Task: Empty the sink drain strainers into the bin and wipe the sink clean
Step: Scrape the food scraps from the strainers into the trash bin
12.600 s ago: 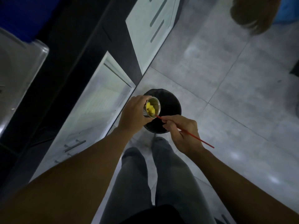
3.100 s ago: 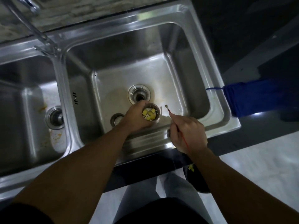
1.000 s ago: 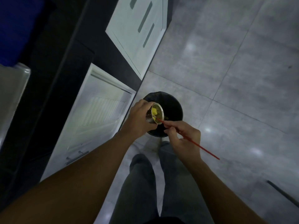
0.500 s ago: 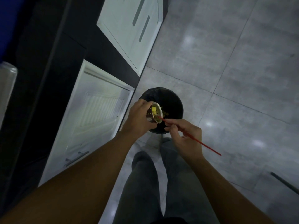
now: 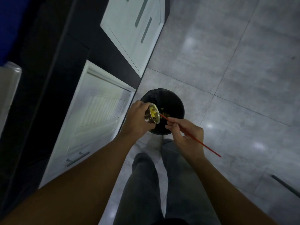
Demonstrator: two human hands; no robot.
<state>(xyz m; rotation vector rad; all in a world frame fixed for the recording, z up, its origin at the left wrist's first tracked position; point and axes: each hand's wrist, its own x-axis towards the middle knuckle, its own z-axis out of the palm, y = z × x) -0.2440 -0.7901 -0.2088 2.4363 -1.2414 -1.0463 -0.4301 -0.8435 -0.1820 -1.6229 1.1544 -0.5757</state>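
Over the bin [image 5: 176, 101], left hand [image 5: 138, 120] tilts strainer [image 5: 151, 115].

The floor [image 5: 243, 70] is glossy grey tile. A round black-lined bin [image 5: 181, 108] stands on it close to the white cabinet door [image 5: 97, 119], the person's shoe [image 5: 153, 142] just beside it; a dark strip [image 5: 285, 185] lies well apart

Both arms stretch forward; left hand [image 5: 138, 121] grips the strainer [image 5: 151, 115], right hand [image 5: 186, 137] pinches the red stick [image 5: 204, 145]

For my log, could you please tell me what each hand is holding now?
Left hand: grips the strainer.
Right hand: pinches the red stick.
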